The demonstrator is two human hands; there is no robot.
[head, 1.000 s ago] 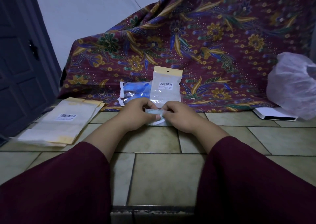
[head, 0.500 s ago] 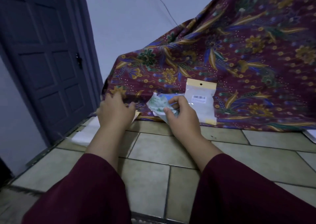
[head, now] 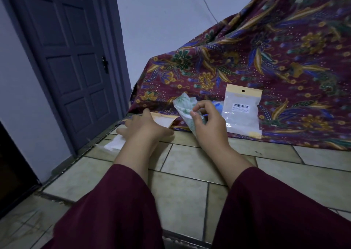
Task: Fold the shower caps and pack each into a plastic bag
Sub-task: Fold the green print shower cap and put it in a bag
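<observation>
Your right hand (head: 209,124) pinches the folded cap (head: 184,107) between thumb and curled fingers, keeping it compact above the floor, while your left hand (head: 144,126) lies spread on the bags (head: 163,120) just beyond its fingertips, likely to take one.

- One folded shower cap (head: 183,106)
- One upright barcoded plastic bag (head: 241,109)
- One stack of bags (head: 163,120)
- Two hands: left (head: 145,124), right (head: 208,120)
- One door (head: 70,59)

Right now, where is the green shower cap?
In the head view, the folded green shower cap is pinched in the right hand, just left of the barcode bag.
</observation>
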